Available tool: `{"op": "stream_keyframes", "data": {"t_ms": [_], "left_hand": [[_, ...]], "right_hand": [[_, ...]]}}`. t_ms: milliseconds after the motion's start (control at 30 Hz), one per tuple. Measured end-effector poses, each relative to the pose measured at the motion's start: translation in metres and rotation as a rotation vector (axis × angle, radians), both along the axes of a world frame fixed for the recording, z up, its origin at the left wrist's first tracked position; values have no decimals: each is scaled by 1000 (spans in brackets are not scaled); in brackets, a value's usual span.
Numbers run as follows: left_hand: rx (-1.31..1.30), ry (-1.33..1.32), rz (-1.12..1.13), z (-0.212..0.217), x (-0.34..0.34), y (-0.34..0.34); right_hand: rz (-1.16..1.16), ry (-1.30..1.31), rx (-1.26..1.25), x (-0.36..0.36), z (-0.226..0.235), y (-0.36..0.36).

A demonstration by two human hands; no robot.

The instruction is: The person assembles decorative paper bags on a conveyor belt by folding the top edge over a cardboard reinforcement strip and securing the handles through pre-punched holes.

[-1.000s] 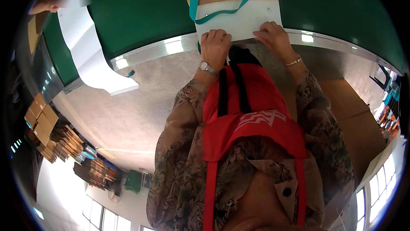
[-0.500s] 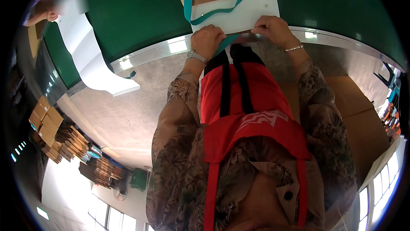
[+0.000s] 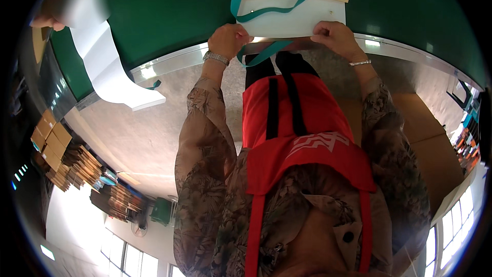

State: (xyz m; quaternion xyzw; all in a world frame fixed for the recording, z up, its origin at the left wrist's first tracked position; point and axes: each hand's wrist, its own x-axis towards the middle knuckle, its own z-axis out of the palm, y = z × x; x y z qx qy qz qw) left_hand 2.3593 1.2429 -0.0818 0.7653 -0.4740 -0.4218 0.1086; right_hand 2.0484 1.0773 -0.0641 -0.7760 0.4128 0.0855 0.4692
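A gold and white paper gift bag [image 3: 292, 18] lies flat on the green worktop, its white end toward me. One teal ribbon handle [image 3: 269, 10] loops across its upper face. A second teal ribbon [image 3: 271, 51] hangs in a loop below the near edge. My left hand [image 3: 228, 40] is closed in a pinch at the near left corner of the bag. At the near right corner my right hand [image 3: 335, 37] pinches the edge between thumb and fingers. The underside of the bag is hidden.
The green worktop [image 3: 169, 15] has a pale metal edge in front of me. At the far left another person's hand [image 3: 47, 22] is by a long white folded sheet [image 3: 105, 62] hanging over the edge. Cardboard [image 3: 430, 149] lies low on the right; stacked cartons [image 3: 51, 136] stand left.
The bag has shifted to the right and slightly away from me. My left hand has moved left to the corner, and the lower ribbon loop shows more fully.
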Motion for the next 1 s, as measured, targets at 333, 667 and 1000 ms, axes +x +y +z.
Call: {"op": "stream_keyframes", "data": {"t_ms": [333, 667, 1000], "left_hand": [[122, -68, 76, -5, 0, -6], [206, -238, 23, 12, -17, -18], [-82, -539, 103, 30, -44, -9]], "right_hand": [[-31, 208, -252, 6, -3, 6], [186, 291, -541, 44, 9, 42], [22, 293, -361, 75, 14, 45]]}}
